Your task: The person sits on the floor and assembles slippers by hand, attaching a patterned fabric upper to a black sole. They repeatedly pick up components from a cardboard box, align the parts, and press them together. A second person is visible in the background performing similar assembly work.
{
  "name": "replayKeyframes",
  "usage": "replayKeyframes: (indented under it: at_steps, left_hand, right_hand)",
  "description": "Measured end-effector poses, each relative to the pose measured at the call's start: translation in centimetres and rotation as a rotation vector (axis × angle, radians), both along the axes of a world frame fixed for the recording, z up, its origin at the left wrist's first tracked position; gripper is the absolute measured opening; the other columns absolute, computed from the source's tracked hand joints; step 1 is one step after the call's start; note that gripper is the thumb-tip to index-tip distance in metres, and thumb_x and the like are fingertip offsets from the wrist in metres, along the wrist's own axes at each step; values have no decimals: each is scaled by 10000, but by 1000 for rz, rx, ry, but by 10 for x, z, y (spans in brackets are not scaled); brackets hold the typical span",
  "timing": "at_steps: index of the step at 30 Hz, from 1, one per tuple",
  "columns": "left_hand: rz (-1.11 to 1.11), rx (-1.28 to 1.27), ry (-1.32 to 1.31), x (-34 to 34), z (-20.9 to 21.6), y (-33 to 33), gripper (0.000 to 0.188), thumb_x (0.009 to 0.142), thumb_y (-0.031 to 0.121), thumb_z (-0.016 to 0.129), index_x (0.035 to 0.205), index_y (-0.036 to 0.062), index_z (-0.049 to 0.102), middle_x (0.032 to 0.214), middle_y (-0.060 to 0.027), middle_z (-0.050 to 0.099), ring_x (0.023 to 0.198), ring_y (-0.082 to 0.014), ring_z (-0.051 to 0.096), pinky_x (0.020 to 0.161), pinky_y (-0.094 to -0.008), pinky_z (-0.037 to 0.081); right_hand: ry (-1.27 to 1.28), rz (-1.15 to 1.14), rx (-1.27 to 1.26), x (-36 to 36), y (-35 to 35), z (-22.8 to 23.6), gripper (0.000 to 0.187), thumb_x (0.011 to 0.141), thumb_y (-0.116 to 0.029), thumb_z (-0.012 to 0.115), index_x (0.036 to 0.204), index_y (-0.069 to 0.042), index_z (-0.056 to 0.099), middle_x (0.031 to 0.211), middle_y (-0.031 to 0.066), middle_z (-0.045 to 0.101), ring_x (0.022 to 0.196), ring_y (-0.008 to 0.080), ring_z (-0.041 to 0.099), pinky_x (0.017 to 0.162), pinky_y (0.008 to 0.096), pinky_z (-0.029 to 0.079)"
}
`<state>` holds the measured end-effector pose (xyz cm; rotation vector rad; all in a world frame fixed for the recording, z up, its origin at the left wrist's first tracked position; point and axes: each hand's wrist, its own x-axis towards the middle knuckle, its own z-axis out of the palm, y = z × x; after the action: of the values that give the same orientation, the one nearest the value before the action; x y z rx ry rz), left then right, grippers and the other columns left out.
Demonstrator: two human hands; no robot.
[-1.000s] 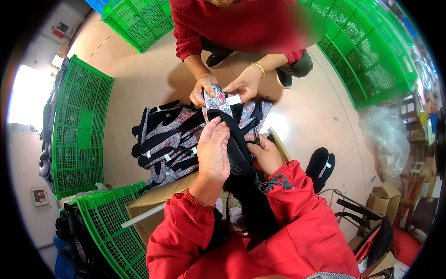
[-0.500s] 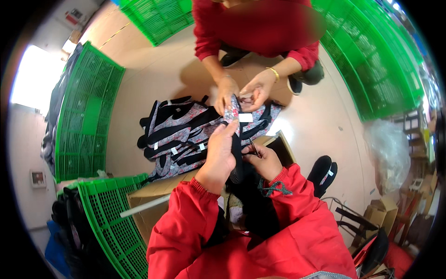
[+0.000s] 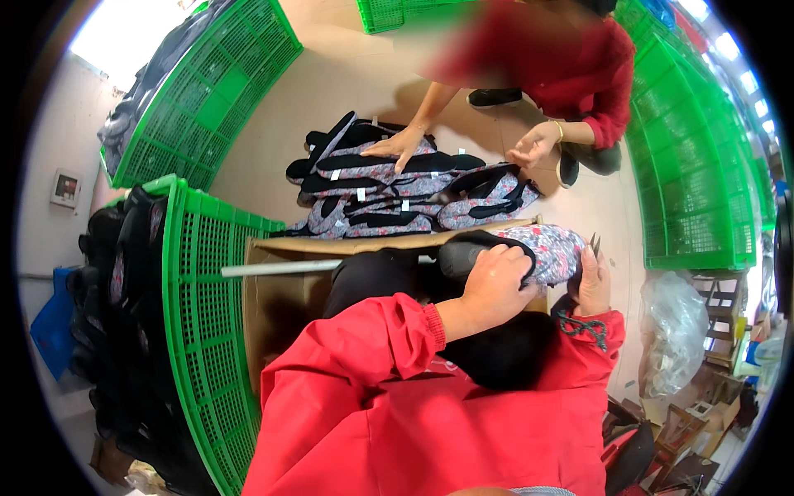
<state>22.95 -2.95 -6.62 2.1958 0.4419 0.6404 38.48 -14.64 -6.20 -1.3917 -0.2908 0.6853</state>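
Observation:
My left hand (image 3: 496, 285) grips a cloth slipper (image 3: 556, 252) with grey-and-red floral fabric and black trim, its fingers over the black edge. At the slipper's other end, my right hand (image 3: 592, 285) rests against the fabric with a small pair of scissors (image 3: 595, 242) in it. Only the pointed tips show above the fingers. Beyond them on the floor lies a pile of similar floral and black slippers (image 3: 376, 217) with white tags. A co-worker's hand (image 3: 401, 149) reaches onto this pile, and the co-worker's other hand (image 3: 536, 145) hovers to its right.
A cardboard box (image 3: 273, 245) stands before my lap, with a pale rod (image 3: 281, 269) across it. Green crates (image 3: 219, 331) filled with dark items flank me on the left. Large green crates (image 3: 691, 165) and a clear plastic bag (image 3: 674, 322) are at the right.
Both my hands have moved right and nearer with the slipper, which now lies sideways. The co-worker's hands have parted from it, one now on the pile. The view has shifted.

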Motion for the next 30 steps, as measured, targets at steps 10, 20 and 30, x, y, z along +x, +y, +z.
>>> replayKeyframes:
  at_steps: [10,20,30]
  left_hand:
    - [-108,-1225,-51,-81,33,-63,320,921,209,648,1100,-49,589,1031,-94,654,948,-155,602,857,-300,473]
    - [237,-1511,136,-193,59,-58,329,931,291,645,1038,-7,558,868,-56,618,714,-115,564,620,-278,470]
    - [240,-1646,136,-250,44,3,140,895,137,677,937,16,621,885,-80,680,792,-182,656,741,-341,535]
  right_hand:
    - [-537,122,-357,-91,-75,72,256,857,-130,702,1036,16,593,946,56,633,835,112,578,777,258,480]
    - [-643,339,-284,-241,-67,87,297,777,-60,769,1032,-3,628,903,73,667,814,124,619,758,260,500]
    - [-742,583,-278,-274,-20,57,225,863,-244,687,977,-62,618,801,170,653,723,343,652,620,376,496]
